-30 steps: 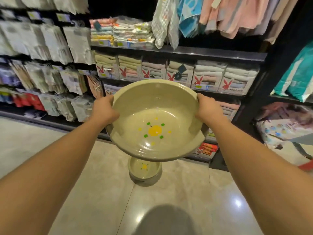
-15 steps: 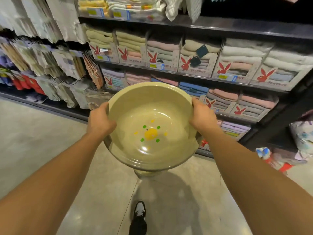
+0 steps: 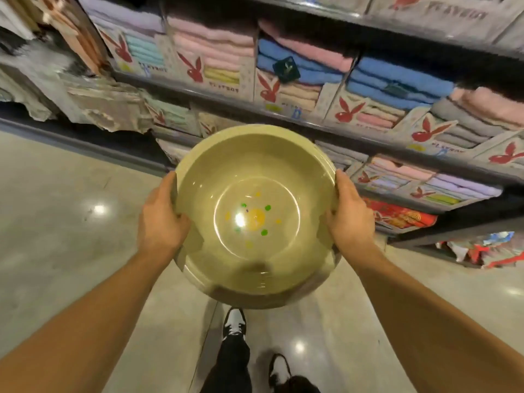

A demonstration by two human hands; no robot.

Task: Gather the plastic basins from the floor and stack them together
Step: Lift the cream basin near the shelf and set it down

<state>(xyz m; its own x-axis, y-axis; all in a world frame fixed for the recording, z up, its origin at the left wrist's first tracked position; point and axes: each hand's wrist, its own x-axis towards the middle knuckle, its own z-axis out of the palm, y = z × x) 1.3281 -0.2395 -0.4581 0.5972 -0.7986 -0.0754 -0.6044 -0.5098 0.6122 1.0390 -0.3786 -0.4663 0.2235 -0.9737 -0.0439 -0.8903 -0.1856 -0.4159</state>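
I hold a large olive-green plastic basin (image 3: 256, 177) with a yellow and green flower print on its bottom, out in front of me above the floor. My left hand (image 3: 160, 222) grips its left rim and my right hand (image 3: 350, 218) grips its right rim. The basin is roughly level and seen from above. The smaller basin that stood on the floor is hidden under it. My black trouser legs and black-and-white shoes (image 3: 234, 321) show below the basin.
Dark shelves (image 3: 283, 114) packed with folded towels in boxes with red rabbit logos run across the back, close ahead. Packaged goods (image 3: 487, 251) lie on the floor at the right. The glossy beige tiled floor (image 3: 71, 222) stretches to the left.
I have stepped closer to the shelves and the view has tipped down. The basin has come lower and now covers the small basin on the floor; my feet have come into view.
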